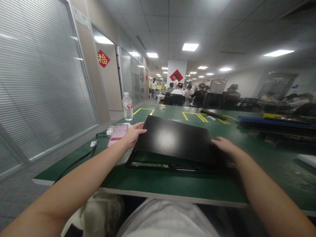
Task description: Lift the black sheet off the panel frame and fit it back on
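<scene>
A flat black panel (172,138), glossy like a screen, is held tilted in front of me, its far side raised. My left hand (134,133) grips its left edge, thumb on top and fingers at the side. At the right edge, my right hand (224,146) has its thumb on the panel; its other fingers are partly hidden. Under the panel's near edge lies a thin black frame (184,168), with a strip of green circuit board (149,165) along its front. Most of the frame is covered by the panel.
A water bottle (127,107) and a phone (118,133) with a cable (81,158) are on the green table (128,180), at the left. Yellow tape (186,116) marks the far part. Dark strips and a blue-edged stack (274,122) lie right. People (180,90) sit farther back.
</scene>
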A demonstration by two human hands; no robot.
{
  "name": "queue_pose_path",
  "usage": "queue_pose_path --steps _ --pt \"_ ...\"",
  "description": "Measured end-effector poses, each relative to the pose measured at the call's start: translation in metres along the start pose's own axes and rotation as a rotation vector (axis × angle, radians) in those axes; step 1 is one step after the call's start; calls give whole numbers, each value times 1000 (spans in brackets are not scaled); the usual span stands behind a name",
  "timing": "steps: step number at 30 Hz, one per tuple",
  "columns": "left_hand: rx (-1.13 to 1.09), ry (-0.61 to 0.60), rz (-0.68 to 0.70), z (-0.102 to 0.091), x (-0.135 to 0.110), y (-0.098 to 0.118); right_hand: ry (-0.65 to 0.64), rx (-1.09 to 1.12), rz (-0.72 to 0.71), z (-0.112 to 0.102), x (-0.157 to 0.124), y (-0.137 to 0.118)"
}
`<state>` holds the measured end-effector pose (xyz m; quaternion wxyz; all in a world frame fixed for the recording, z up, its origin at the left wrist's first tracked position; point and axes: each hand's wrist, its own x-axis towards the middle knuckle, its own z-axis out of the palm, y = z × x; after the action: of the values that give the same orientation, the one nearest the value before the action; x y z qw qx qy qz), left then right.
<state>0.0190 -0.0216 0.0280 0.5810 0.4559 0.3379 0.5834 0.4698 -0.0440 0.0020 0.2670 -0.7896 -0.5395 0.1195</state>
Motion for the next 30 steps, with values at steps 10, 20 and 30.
queue_pose_path --steps 10,20,30 --pt "-1 38 88 -1 3 -1 -51 424 196 1 3 4" --pt "129 149 168 -20 18 8 12 813 22 -9 -4 -8" --pt "197 158 145 -23 20 11 83 1210 -23 -34 -24 -19"
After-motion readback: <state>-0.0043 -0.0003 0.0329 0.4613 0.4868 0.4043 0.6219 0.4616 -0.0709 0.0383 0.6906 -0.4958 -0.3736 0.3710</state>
